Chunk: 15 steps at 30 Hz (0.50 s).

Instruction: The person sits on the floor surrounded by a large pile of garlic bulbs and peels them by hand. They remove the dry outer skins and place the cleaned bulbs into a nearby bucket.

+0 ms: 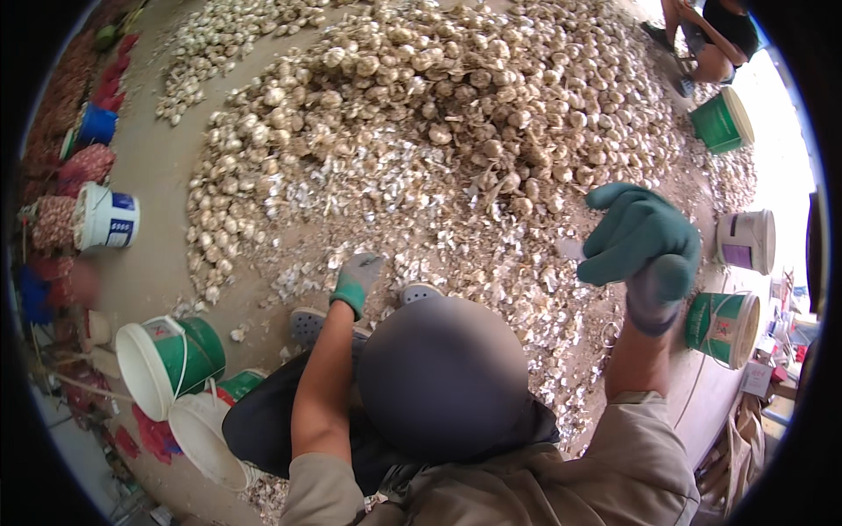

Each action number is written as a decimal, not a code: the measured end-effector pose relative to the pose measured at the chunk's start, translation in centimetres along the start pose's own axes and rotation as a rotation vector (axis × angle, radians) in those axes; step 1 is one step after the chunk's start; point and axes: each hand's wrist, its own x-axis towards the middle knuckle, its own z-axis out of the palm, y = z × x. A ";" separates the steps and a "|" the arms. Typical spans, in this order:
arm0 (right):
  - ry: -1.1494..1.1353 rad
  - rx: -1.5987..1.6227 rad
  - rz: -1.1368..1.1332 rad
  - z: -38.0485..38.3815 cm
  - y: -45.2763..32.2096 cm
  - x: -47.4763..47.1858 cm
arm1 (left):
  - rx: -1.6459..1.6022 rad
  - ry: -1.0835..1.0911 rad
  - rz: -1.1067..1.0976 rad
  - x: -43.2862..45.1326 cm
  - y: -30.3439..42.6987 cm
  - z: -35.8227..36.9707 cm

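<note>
My left hand, in a grey and green work glove, is low between my shoes, just above the loose garlic skins. Its fingers look curled, and whatever may be inside them is hidden. Raised at the right is my right hand in a dark green coated glove, its fingers bent and bunched. A pale blurred patch shows beside those fingertips; I cannot tell if it is something held. In front of me spreads a large heap of dry garlic bulbs, with stems and roots among them.
A green and white bucket lies tipped at my left, near a white bucket. Mesh sacks line the left side. At right stand more buckets: green, pale and green. A person sits at far right.
</note>
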 end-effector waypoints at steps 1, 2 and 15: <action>-0.014 -0.044 -0.018 -0.1 -0.7 0.6 | -0.120 -0.024 -0.029 -0.3 0.0 0.5; -0.031 0.001 -0.071 -0.1 -0.3 0.8 | -0.058 -0.047 -0.020 -0.8 -0.2 0.7; -0.772 -0.677 1.017 13.7 23.3 -13.5 | 0.198 0.254 0.125 4.6 1.3 -0.3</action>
